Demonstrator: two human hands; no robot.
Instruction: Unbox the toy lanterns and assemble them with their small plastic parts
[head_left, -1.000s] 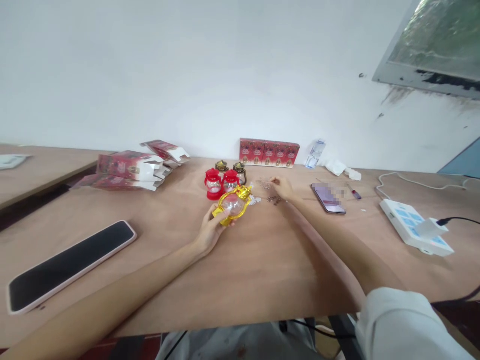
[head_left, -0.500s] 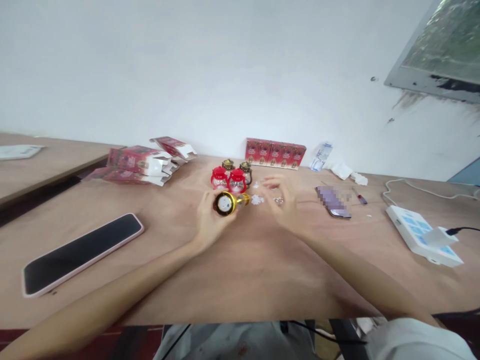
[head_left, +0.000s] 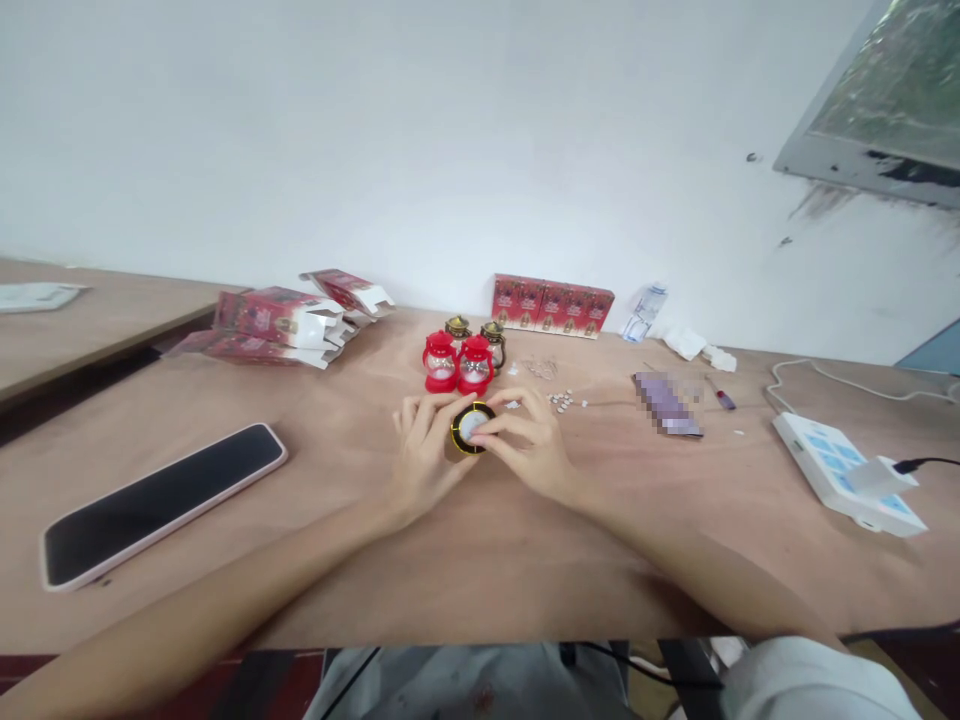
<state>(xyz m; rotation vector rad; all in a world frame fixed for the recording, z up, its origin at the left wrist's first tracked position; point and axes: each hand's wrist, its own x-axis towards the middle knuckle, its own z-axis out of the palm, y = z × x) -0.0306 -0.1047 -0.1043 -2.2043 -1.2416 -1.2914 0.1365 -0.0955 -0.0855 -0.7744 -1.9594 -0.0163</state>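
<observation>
My left hand (head_left: 425,450) grips a small gold toy lantern (head_left: 471,428) turned with its round base toward me. My right hand (head_left: 528,445) is closed on the same lantern, fingertips pinched at the white centre of its base. Both hands rest on the wooden table (head_left: 480,560) near the middle. Just behind them stand two red lanterns (head_left: 457,364) and two dark gold-topped lanterns (head_left: 475,332). Tiny white and silvery small parts (head_left: 561,401) lie scattered to the right of the lanterns.
A black phone in a pink case (head_left: 161,502) lies at the left. Opened red boxes (head_left: 281,320) are piled back left, closed red boxes (head_left: 552,305) by the wall. A second phone (head_left: 666,403), a small screwdriver (head_left: 723,398), a bottle (head_left: 643,311) and a white power strip (head_left: 847,471) are on the right.
My right hand came back from the small parts and closed on the lantern's base. My left hand turned the gold lantern from lying sideways to base facing me.
</observation>
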